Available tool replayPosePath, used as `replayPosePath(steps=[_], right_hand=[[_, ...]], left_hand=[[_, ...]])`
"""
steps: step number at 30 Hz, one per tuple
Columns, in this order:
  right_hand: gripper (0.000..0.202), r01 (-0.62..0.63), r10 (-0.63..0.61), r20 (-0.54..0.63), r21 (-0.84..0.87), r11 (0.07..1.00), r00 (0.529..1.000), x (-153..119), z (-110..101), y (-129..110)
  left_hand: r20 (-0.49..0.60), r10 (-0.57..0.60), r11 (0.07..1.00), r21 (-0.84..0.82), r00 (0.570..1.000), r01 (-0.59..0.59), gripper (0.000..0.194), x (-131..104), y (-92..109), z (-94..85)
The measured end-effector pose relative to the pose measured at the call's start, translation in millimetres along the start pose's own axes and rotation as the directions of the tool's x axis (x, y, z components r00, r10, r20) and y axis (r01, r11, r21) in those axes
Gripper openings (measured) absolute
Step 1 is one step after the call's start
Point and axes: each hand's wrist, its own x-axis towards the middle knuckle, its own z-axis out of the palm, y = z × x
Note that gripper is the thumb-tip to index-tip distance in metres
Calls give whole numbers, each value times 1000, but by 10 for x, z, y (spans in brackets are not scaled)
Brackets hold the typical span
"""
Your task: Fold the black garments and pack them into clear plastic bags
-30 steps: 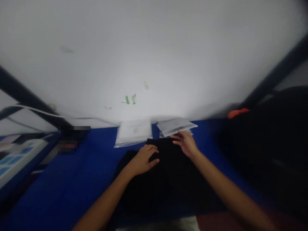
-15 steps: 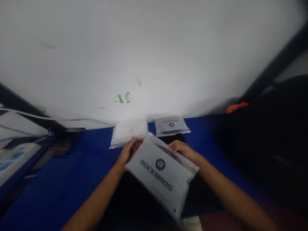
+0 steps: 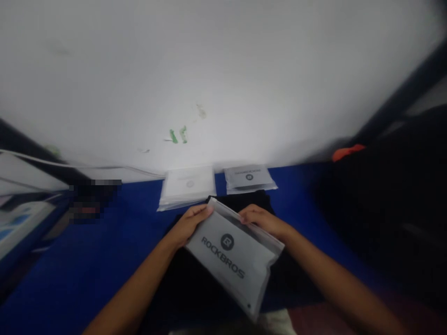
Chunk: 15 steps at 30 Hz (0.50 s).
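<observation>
Plain white wall (image 3: 244,83), scuffed and marked with green scraps, rises behind a blue counter (image 3: 122,237). Over a dark, fabric-looking black item (image 3: 195,284) on that counter, a printed bag (image 3: 233,260) is held up at a slant, its ROCKBROS lettering facing the wearer. Both hands have their grip closed on it: the left hand (image 3: 190,224) pinches the upper left corner, thumb on the front, while the right hand (image 3: 261,219) clasps the strip along the upper edge. Holding two spots on that edge probably keeps the thin plastic stretched and its sealing strip within reach of the fingers; the lower corner hangs free. Against the wall, a white stack (image 3: 188,184) of bags and, just beside it, a second bag (image 3: 249,178) with its logo upside down lie flat, likely placed there to leave the nearer surface for the black item. Compared with half a second ago, the left thumb has come over onto the corner, where the fingers were bunched beside it, and more of the black item's far edge shows; a second ago the right hand was at the bags by the wall.
</observation>
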Motion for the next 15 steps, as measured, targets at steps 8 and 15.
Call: replayPosePath(steps=[8, 15], right_hand=[[32, 66, -48, 210, -81, 995, 977, 31, 125, -37], [34, 240, -226, 104, -156, 958, 968, 54, 211, 37]], left_hand=[[249, -35, 993, 118, 968, 5, 40, -94, -11, 135], [316, -18, 973, 223, 949, -56, 43, -123, -42, 205]])
